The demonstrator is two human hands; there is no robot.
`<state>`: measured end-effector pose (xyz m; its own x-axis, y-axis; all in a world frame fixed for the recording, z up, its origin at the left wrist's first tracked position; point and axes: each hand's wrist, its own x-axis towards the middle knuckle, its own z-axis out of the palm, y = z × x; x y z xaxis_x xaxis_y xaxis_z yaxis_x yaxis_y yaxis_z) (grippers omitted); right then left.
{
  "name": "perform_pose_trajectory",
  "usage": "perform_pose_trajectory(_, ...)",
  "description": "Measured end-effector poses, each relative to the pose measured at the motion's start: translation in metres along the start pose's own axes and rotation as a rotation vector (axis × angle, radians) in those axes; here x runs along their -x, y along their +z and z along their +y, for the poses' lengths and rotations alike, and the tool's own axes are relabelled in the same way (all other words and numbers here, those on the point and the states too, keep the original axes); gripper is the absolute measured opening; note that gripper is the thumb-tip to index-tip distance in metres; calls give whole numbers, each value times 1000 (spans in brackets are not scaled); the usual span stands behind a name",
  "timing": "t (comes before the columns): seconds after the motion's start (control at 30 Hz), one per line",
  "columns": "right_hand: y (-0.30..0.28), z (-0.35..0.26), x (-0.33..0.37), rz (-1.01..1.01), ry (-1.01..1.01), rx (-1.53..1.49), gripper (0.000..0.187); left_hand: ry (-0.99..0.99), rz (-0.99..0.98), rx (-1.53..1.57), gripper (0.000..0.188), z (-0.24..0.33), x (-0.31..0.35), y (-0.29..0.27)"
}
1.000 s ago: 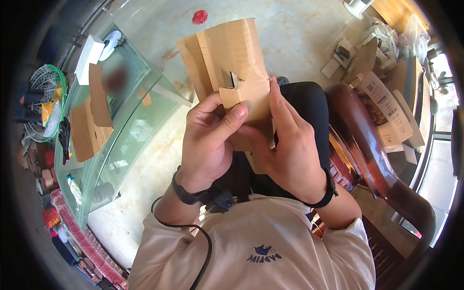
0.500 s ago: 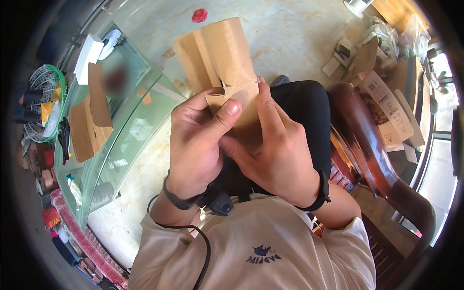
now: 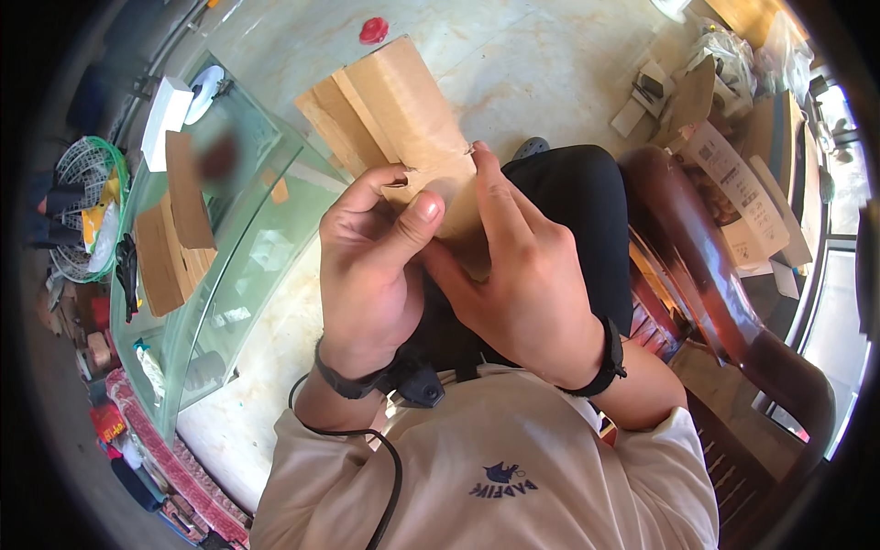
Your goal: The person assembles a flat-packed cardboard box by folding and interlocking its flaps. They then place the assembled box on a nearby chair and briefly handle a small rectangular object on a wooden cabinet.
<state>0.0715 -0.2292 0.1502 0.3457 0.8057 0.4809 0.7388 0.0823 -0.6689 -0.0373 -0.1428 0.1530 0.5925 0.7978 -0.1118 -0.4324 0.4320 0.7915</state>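
A folded piece of brown cardboard (image 3: 403, 101) is held up between my two hands, above my lap. Its creased panels stretch away from me, tilted to the far left, and a torn notch shows at each side near my fingers. My left hand (image 3: 371, 247) grips the near left edge, with the thumb lying on top and the fingers curled under. My right hand (image 3: 527, 266) holds the near right edge, its index finger stretched along the side up to the notch. The cardboard's nearest end is partly hidden by my hands.
On the left a glass table (image 3: 247, 302) carries more cardboard strips (image 3: 174, 247) and a white box (image 3: 167, 119). A wire basket (image 3: 87, 206) stands beyond it. A dark wooden armrest (image 3: 683, 238) and opened cartons (image 3: 733, 192) are to the right. Something red (image 3: 373, 30) lies on the floor.
The cardboard has swung to the left at its far end and tilted, still held by both hands. My right index finger has shifted slightly left along with it.
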Motion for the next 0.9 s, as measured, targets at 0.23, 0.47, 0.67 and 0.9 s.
perform_pose_trajectory(0.23, -1, -1, 1, -58, 132, -155, 66, 21, -30, -75, 24, -4, -2, -10)
perform_pose_trajectory(0.47, -6, 6, 0, -131, 178, -289, 69, 43, -23, -113, 23, -9, -2, -1)
perform_pose_trajectory(0.67, 8, 1, 6, 39, 94, -52, 77, 181, 65, -40, 28, -5, -7, -6)
perform_pose_trajectory(0.9, 7, 10, 9, 50, 61, -14, 72, 77, -108, -194, 38, -10, -3, -19)
